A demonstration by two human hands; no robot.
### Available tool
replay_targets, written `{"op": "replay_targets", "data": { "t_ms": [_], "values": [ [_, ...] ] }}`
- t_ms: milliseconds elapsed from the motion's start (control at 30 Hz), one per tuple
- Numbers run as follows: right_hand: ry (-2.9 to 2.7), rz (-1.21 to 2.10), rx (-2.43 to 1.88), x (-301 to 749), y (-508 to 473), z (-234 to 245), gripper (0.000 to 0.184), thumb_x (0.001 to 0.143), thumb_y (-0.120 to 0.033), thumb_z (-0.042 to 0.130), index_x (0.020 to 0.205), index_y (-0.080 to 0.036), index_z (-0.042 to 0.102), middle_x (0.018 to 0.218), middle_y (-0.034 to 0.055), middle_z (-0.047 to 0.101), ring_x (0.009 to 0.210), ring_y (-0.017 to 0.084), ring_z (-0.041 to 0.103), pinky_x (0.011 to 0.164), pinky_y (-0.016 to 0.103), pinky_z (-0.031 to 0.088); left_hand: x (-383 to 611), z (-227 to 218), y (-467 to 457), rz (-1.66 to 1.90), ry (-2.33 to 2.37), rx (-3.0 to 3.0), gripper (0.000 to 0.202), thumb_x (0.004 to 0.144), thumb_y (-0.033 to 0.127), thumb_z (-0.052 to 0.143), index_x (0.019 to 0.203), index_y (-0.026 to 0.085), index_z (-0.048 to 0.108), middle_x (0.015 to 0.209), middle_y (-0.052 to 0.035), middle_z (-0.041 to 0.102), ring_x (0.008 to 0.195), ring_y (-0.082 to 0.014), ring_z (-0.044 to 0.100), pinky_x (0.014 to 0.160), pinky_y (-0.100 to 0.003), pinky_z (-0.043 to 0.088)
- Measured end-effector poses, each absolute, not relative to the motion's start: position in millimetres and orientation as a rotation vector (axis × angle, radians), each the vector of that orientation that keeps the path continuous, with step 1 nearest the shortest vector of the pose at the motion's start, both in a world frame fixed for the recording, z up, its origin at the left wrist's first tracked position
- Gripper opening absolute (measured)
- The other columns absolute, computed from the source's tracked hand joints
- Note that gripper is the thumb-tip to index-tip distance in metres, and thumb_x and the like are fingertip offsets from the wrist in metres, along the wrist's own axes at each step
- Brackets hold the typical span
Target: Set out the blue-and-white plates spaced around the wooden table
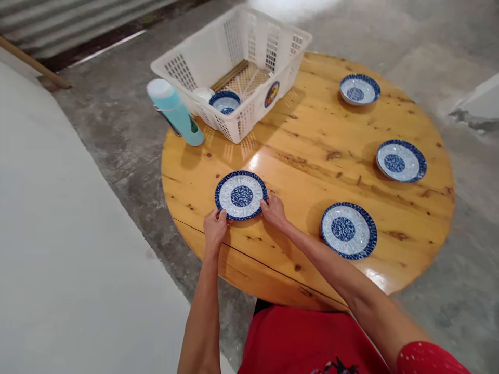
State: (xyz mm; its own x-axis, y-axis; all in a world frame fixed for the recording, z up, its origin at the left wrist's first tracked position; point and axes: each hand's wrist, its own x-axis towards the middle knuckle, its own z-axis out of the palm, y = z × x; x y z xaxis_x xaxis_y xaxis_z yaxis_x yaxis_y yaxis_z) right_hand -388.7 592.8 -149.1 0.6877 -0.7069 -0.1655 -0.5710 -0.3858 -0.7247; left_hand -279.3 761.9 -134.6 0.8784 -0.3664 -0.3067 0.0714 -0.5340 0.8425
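Observation:
A blue-and-white patterned plate is held by its rim between my two hands, over the near left part of the round wooden table. My left hand pinches the rim at its lower left, thumb on top. On the right edge, my right hand grips the same rim, thumb on top and fingers hidden below. Whether the plate touches the tabletop I cannot tell. Closest to my right forearm lies another matching plate.
Two more blue-rimmed dishes stand along the table's right side, one dish nearer and one farther. At the back left is a white plastic basket with a blue-rimmed bowl inside. A light-blue bottle stands beside it.

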Motion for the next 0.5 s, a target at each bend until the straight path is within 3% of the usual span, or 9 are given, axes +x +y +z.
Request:
{"op": "replay_targets", "data": {
  "t_ms": [333, 500],
  "values": [
    [0.98, -0.107, -2.046, -396, 597, -148, 0.028, 0.096, -0.041, 0.038, 0.104, -0.02, 0.055, 0.085, 0.0066, 0.067, 0.079, 0.024, 0.061, 0.078, 0.033, 0.045, -282, -132, 753, -0.549, -0.184, 2.008, 0.021, 0.077, 0.039, 0.054, 0.071, 0.019, 0.055, 0.062, 0.002, 0.061, 0.05, -0.0137, 0.058, 0.053, -0.026, 0.051],
    [1.01, -0.054, -2.03, -392, 601, -147, 0.025, 0.095, -0.037, 0.04, 0.101, -0.018, 0.055, 0.085, 0.0081, 0.068, 0.079, 0.024, 0.061, 0.078, 0.034, 0.045, -277, -132, 750, -0.531, -0.17, 2.022, 0.02, 0.076, 0.038, 0.055, 0.07, 0.018, 0.054, 0.061, 0.0021, 0.061, 0.05, -0.0134, 0.058, 0.053, -0.025, 0.05]
  ]
}}
